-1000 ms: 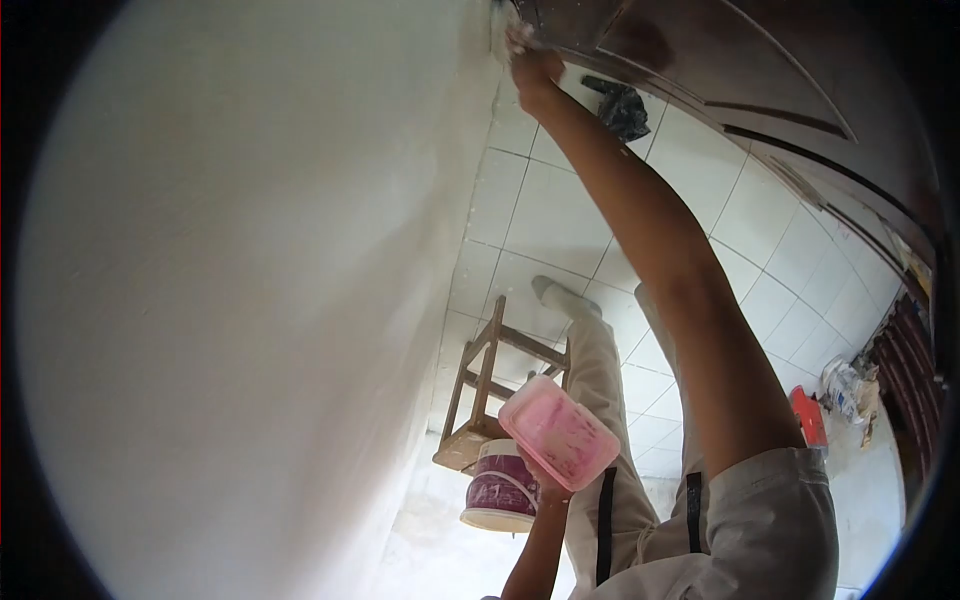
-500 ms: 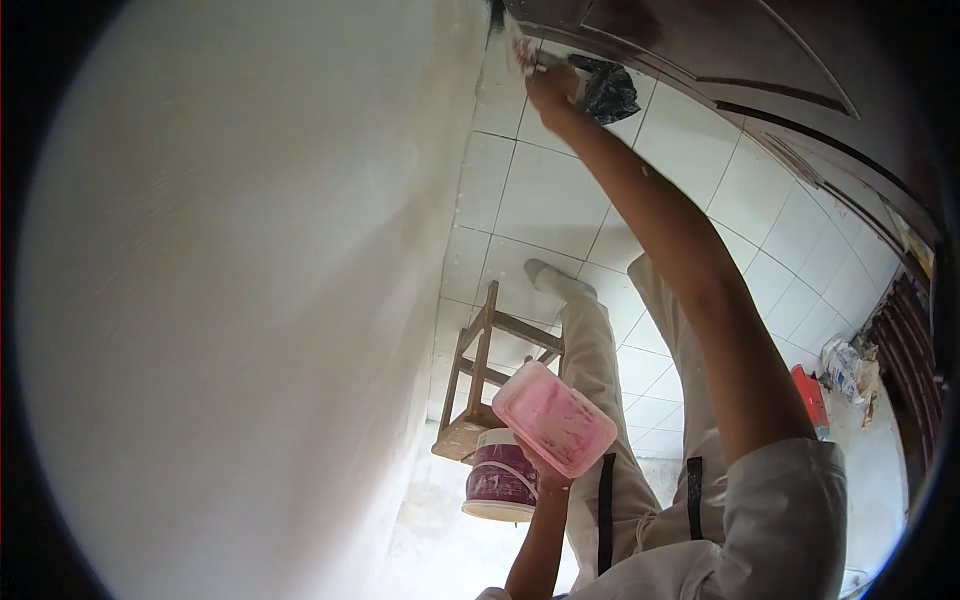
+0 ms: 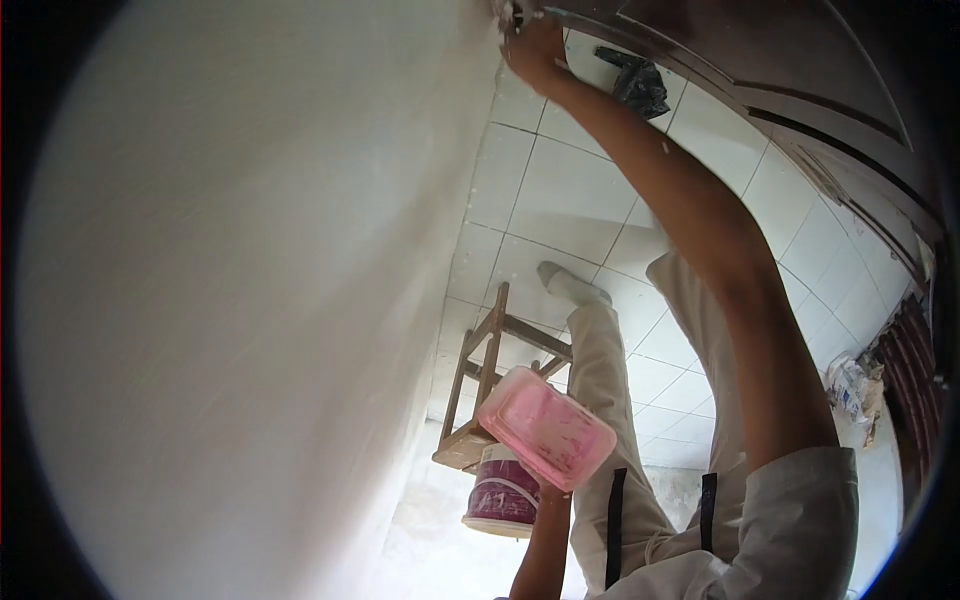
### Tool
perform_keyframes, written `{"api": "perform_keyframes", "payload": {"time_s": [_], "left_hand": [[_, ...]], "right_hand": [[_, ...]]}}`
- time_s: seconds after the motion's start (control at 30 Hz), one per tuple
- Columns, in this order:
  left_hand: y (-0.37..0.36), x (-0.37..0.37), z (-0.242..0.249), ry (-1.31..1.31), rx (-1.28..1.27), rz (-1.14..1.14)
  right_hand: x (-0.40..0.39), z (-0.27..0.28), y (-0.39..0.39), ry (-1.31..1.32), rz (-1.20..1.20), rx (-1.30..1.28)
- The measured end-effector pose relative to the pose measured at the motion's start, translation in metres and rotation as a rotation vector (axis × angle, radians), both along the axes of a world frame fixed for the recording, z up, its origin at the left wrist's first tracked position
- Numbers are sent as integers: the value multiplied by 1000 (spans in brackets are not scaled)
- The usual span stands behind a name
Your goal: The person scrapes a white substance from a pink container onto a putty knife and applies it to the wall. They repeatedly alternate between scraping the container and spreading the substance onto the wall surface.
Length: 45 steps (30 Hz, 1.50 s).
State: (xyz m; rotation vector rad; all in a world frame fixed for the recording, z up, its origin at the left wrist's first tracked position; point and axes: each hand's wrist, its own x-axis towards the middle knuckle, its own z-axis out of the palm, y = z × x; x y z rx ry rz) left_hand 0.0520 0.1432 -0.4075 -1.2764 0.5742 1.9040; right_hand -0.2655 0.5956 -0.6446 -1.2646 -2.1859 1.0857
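Observation:
A pink rectangular plastic tub (image 3: 548, 428), smeared inside with paler and darker residue, rests tilted in my left hand (image 3: 553, 490). The tub hides most of that hand's fingers. My right hand (image 3: 538, 50) is stretched far out to the corner where the pale wall (image 3: 250, 280) meets the dark wooden door (image 3: 740, 40). Its fingers are closed around a small whitish tool (image 3: 507, 18), whose kind I cannot make out. The tool is at or very near the wall's edge.
A wooden stool (image 3: 490, 345) stands by the wall, with a purple-and-white bucket (image 3: 503, 490) on it. A black plastic bag (image 3: 640, 88) lies on the tiled floor (image 3: 570, 180) near the door. Crumpled bags (image 3: 853, 385) sit at the right.
My right hand has moved up and slightly left with the tool, closer to the wall and door corner. The pink tub has shifted only slightly and stays in my left hand.

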Motion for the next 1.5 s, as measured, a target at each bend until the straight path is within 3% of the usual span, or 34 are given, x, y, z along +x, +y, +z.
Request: {"api": "perform_keyframes", "payload": {"time_s": [0.03,0.1,0.17,0.2,0.23,0.27,0.33,0.37,0.4,0.57,0.63,0.67,0.7,0.73,0.8,0.83,0.87,0.97,1.03,1.1,1.13,1.17,1.23,1.3,1.33,1.43,1.47,1.5], "left_hand": [[11,-3,4,-19,49,-11],[35,-7,13,14,121,20],[33,4,12,61,143,68],[14,17,2,-118,191,348],[11,17,-1,-204,214,485],[8,17,-4,-288,234,624],[26,4,4,-56,-15,29],[15,9,3,-61,-23,29],[2,16,-1,-74,-53,61],[-5,9,-3,52,54,-7],[-25,18,-20,-29,-249,35],[-24,17,-27,-59,-341,48],[-14,9,-24,-74,-51,154],[-3,6,-23,-78,230,266],[9,10,-30,-105,274,317],[12,9,-32,-134,308,352],[21,8,-30,-132,297,351],[36,7,-35,-42,216,359],[29,14,-37,-47,-45,120],[22,22,-38,-86,-252,-22],[17,25,-40,-79,-245,21],[14,29,-42,-70,-220,63],[13,30,-44,-67,-139,129],[13,29,-45,-80,-53,189],[15,28,-44,-87,-19,217],[21,27,-47,-112,75,293],[24,25,-49,-116,95,318],[33,20,-49,-105,125,328]], "right_hand": [[18,20,-8,169,33,6],[47,32,-20,259,72,-85],[63,18,-19,349,113,-177],[60,-4,-17,102,-33,-110],[53,-32,-12,-141,-179,-43],[41,-66,-2,-262,-114,57],[5,-120,32,-224,-243,-264],[-7,-134,39,-59,-433,-685],[-12,-137,32,-62,-431,-689],[-46,-141,6,-840,434,511],[-18,-40,-38,-409,-2,77],[9,-13,-46,-86,11,-141],[37,-1,-44,230,34,-361],[54,-8,-40,251,42,-352],[76,-54,-40,297,-7,-299],[79,-91,-29,-90,-19,-84],[63,-169,-14,-159,-112,-175],[30,-206,36,18,-300,-685],[7,-208,44,96,-251,-800],[-14,-188,26,0,-121,-694],[-19,-170,7,-189,26,-470],[-18,-140,-22,-612,297,14],[1,-47,-85,-849,341,260],[57,-8,-114,211,178,69],[79,3,-127,336,182,-481],[114,-20,-129,473,108,-681],[118,-56,-117,125,169,-86],[103,-77,-92,-37,124,-65]]}}
